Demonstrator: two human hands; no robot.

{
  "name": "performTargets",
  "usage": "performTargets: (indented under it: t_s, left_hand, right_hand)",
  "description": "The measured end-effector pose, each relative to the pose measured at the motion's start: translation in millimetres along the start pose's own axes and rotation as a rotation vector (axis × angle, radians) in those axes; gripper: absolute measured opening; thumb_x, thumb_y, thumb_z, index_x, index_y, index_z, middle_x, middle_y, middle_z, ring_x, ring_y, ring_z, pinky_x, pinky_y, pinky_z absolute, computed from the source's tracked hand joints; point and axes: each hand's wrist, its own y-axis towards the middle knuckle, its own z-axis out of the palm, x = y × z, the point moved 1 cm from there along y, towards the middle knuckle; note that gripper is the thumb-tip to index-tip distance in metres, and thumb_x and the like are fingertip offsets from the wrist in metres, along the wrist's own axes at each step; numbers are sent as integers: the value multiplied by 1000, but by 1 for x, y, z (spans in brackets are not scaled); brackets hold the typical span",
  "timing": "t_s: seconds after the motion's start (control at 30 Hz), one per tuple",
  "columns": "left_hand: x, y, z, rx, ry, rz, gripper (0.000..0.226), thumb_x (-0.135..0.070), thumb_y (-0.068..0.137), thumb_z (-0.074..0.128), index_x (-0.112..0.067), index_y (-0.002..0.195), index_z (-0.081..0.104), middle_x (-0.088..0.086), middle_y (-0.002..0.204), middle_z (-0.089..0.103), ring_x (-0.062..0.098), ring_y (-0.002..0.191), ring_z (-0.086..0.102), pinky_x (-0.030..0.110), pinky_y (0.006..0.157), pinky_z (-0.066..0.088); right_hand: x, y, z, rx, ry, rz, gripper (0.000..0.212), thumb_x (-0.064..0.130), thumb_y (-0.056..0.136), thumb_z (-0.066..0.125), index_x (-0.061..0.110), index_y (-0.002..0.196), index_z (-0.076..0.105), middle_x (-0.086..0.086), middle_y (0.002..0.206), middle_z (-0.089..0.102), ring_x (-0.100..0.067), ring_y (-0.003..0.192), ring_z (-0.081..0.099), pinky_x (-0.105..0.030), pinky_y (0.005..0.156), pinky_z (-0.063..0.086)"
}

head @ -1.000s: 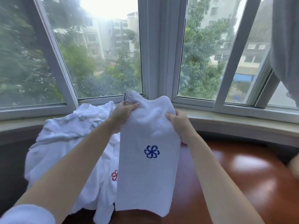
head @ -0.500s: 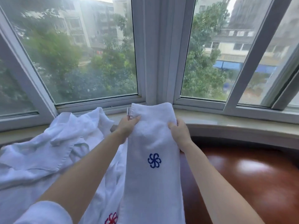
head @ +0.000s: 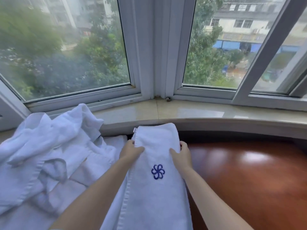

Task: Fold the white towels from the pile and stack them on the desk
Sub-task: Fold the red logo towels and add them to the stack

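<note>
**Fingers pinching both edges of a half-folded towel at the desk's far side**

Fingers point(head: 138, 149) of the left hand point(head: 131, 151) are curling over the left edge of the white towel point(head: 156, 193), thumb on top and the rest tucked beneath, while the right hand point(head: 181, 155) is pinching the opposite edge the same way. Neither hand is loose; both are gripping cloth. The towel is lying as a long narrow strip running from near the window sill point(head: 182, 112) down toward the person, its far end bunching in a soft roll just ahead of the knuckles, a blue flower emblem point(head: 158, 171) facing up between the wrists. A small label point(head: 135, 130) is sticking out at the far left corner.

To the left, the pile point(head: 49, 146) of crumpled white towels is spreading across the desk and touching the strip's left side. To the right, the dark wooden desk point(head: 249, 171) is showing, glossy with window glare.

From where I am standing, the risks look plain enough. The strip is overlapping the pile, so any pull toward the person could be dragging loose cloth along and skewing the fold. The polished wood is likely giving little grip, so the towel may be sliding rather than creasing. And if one hand is drawing harder than the other, the edges could be ending up out of line, leaving a lopsided bundle for stacking.
</note>
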Motion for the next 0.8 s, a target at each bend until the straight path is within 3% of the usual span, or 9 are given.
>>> performTargets:
  t_s: [0.13, 0.23, 0.33, 0.4, 0.53, 0.6, 0.67, 0.8]
  left_hand:
    - [20, -35, -3, -2, -44, -64, 62, -33, 75, 68, -17, 127, 39, 8, 113, 59, 27, 94, 62, 37, 82, 54]
    - [34, -68, -4, -17, -41, -83, 68, -27, 80, 67, -18, 138, 33, 6, 109, 55, 27, 95, 61, 34, 79, 54]
    - [45, -102, -6, -34, 34, -90, 61, -30, 77, 67, -19, 131, 38, 2, 95, 52, 29, 98, 60, 34, 83, 54]
    - [52, -121, -7, -25, 75, -72, 56, -31, 76, 66, -17, 124, 41, 3, 97, 52, 27, 101, 58, 31, 85, 50]
    - [70, -152, -5, -44, 103, -18, 18, -16, 87, 62, -17, 89, 44, 9, 106, 49, 20, 89, 48, 23, 73, 37]
    - [79, -165, -4, -31, 117, -6, 13, -17, 89, 59, -14, 96, 49, 13, 109, 57, 24, 92, 55, 26, 76, 43]
    - [85, -177, -2, -37, 126, 2, 28, -17, 90, 57, -3, 115, 54, 18, 115, 61, 30, 103, 60, 28, 81, 46]
    - [88, -200, 1, -61, 84, 71, 29, -14, 95, 55, 1, 118, 61, 19, 116, 65, 31, 107, 60, 23, 71, 35]
  right_hand:
    - [-12, -41, -2, 2, -4, -16, 51, 18, 89, 58, 21, 138, 40, -3, 126, 48, -16, 99, 52, -30, 87, 44]
    - [-20, -74, -8, 29, -54, -30, 59, 17, 91, 58, 21, 145, 34, -5, 133, 45, -12, 101, 44, -24, 86, 38]
    - [-27, -106, -17, 72, -104, -40, 60, 18, 91, 57, 22, 145, 33, -6, 135, 45, -20, 109, 51, -26, 89, 41]
    - [-33, -127, -24, 107, -145, -59, 59, 18, 92, 56, 21, 146, 32, -8, 136, 45, -24, 115, 51, -26, 89, 42]
    - [-42, -163, -38, 149, -204, -48, 63, 18, 93, 52, 20, 150, 25, -8, 142, 38, -25, 122, 47, -28, 95, 42]
    - [-47, -182, -42, 164, -202, -50, 65, 17, 92, 51, 23, 151, 22, -8, 142, 38, -26, 121, 48, -31, 96, 44]
    - [-53, -199, -43, 183, -227, -48, 67, 17, 91, 50, 26, 151, 21, -8, 140, 37, -26, 118, 49, -30, 92, 44]
    - [-54, -215, -46, 169, -98, -48, 62, 7, 91, 48, 19, 149, 29, -6, 147, 39, -23, 128, 44, -27, 100, 39]
